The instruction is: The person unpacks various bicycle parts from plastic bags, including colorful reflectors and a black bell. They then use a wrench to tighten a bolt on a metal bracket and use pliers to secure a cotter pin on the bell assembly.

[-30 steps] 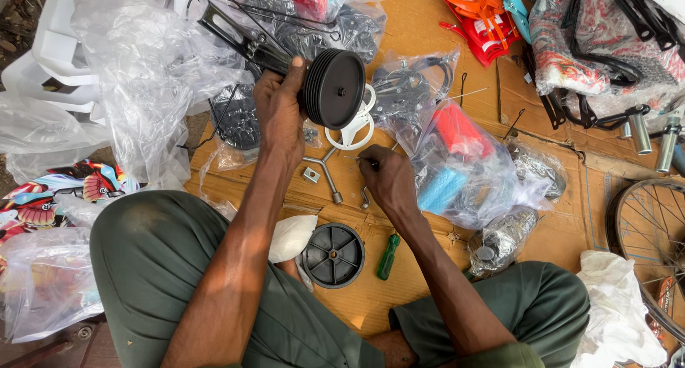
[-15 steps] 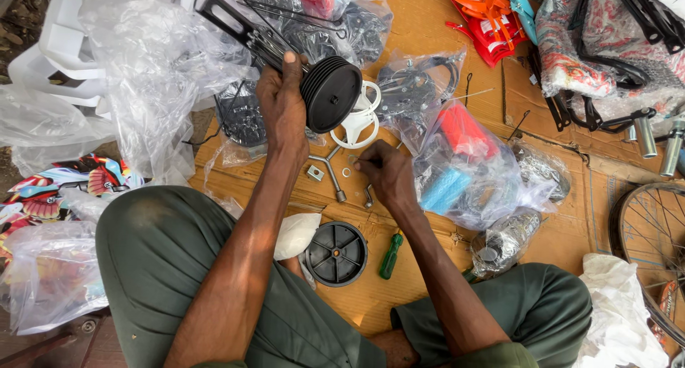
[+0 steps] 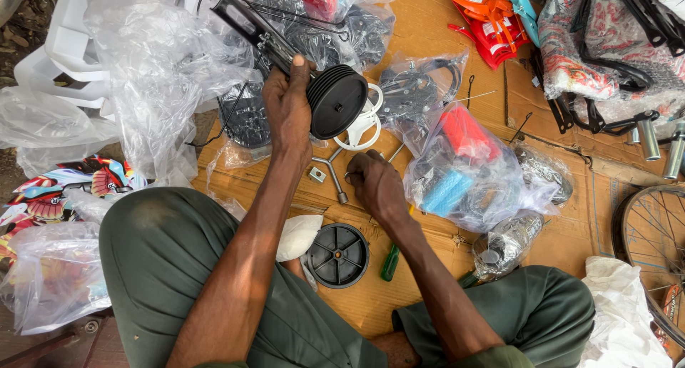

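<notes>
Left hand [image 3: 287, 104] fingers closed round black wheel-and-bracket assembly [image 3: 335, 100], held raised. Right hand [image 3: 376, 185] fingers curled, picking at small fastener on cardboard; contents hidden. Step judged: fetching hardware; next needs aligning.

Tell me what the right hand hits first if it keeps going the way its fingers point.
Probably the Y-shaped metal wrench, lying just beyond the right hand on the cardboard; the hand may already touch it.

Left hand [image 3: 287, 104] holds black wheel [image 3: 337, 100] (right hand [image 3: 376, 186] on cardboard [image 3: 421, 33]).
</notes>
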